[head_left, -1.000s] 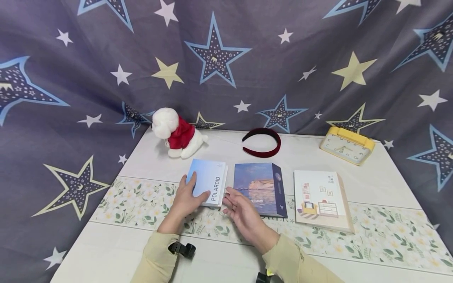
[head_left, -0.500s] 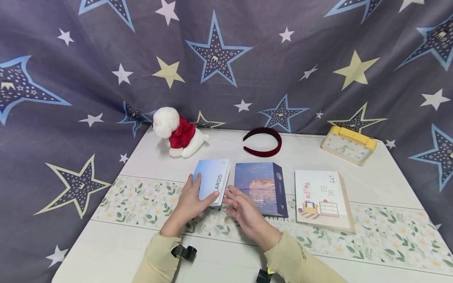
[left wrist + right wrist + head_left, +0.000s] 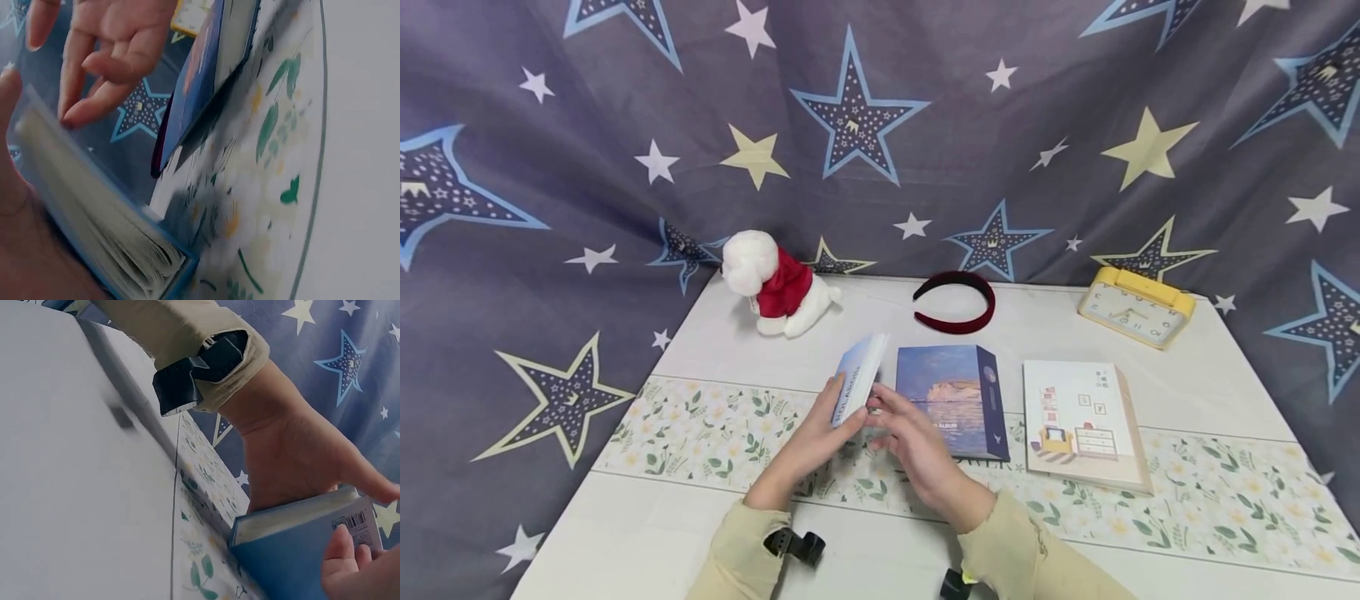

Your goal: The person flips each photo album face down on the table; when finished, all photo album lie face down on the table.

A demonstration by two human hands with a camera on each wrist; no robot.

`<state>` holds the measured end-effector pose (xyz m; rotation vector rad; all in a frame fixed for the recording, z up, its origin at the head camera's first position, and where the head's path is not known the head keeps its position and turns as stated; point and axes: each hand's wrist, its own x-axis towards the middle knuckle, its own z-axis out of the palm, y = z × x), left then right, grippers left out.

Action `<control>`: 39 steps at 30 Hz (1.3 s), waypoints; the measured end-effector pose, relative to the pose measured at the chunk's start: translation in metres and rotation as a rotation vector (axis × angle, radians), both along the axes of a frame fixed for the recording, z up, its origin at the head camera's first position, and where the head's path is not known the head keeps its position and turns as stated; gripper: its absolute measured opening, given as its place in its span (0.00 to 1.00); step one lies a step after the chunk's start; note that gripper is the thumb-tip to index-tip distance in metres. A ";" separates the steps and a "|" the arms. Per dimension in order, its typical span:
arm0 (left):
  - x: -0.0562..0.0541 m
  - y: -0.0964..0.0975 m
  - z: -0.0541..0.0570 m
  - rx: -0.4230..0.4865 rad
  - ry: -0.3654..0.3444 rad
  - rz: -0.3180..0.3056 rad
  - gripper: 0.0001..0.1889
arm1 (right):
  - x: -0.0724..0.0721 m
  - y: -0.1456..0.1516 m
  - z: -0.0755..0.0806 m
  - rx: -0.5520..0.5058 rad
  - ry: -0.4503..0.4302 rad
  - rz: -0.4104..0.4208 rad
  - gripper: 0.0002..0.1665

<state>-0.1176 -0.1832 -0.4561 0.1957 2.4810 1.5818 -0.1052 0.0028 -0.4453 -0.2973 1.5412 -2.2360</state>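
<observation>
A light blue photo album (image 3: 860,377) marked POLAROID stands tilted up on edge on the table. My left hand (image 3: 808,439) grips its left side and lower edge, thumb toward me. Page edges of the album (image 3: 119,219) show in the left wrist view. My right hand (image 3: 919,450) is beside its right face, fingers loosely bent. In the right wrist view the right fingertips (image 3: 340,540) lie over the barcode of the blue cover (image 3: 287,559); firm contact cannot be told. A dark blue album (image 3: 940,392) with a seaside cliff picture lies just right of it.
Farther right lies a white album (image 3: 1075,417) with a furniture drawing. Behind are a white plush dog (image 3: 786,287) in red, a dark red headband (image 3: 988,304) and a yellow alarm clock (image 3: 1135,308). A starry curtain (image 3: 880,225) hangs along the table's back edge.
The light blue album has tipped from lying nearly flat to standing steeply on edge, shifting slightly right. My left hand has moved right with it; the right hand has barely moved.
</observation>
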 end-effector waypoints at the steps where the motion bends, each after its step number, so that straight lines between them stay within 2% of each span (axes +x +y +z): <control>1: 0.001 0.001 0.001 0.034 -0.017 -0.008 0.44 | 0.000 -0.001 0.000 0.016 0.010 0.011 0.34; 3: 0.001 0.002 0.002 0.096 -0.043 -0.006 0.43 | 0.001 -0.002 0.000 0.069 0.039 0.037 0.33; 5: 0.002 0.003 0.003 0.164 -0.077 0.031 0.42 | 0.001 -0.003 -0.002 0.149 0.099 0.061 0.32; 9: 0.002 0.002 0.004 0.262 -0.081 0.116 0.39 | 0.000 -0.006 -0.009 0.363 0.297 0.084 0.32; 12: 0.001 -0.001 0.006 0.288 -0.074 0.172 0.37 | -0.002 -0.009 -0.014 0.554 0.433 0.080 0.36; 15: 0.001 -0.005 0.007 0.299 -0.052 0.219 0.35 | -0.004 -0.011 -0.019 0.693 0.479 0.090 0.38; 19: 0.001 -0.011 0.008 0.304 0.016 0.285 0.33 | -0.006 -0.013 -0.023 0.760 0.480 0.087 0.39; 23: 0.000 -0.019 0.009 0.259 0.041 0.334 0.32 | -0.009 -0.014 -0.026 0.809 0.524 0.066 0.37; 27: -0.003 -0.029 0.009 0.112 0.017 0.342 0.34 | -0.011 -0.015 -0.027 0.861 0.568 0.058 0.34; 32: -0.006 -0.036 0.009 -0.034 0.010 0.327 0.40 | -0.011 -0.015 -0.026 0.918 0.610 0.056 0.31; 39: -0.010 -0.042 0.005 -0.136 0.033 0.283 0.44 | -0.006 -0.014 -0.020 0.959 0.651 0.083 0.31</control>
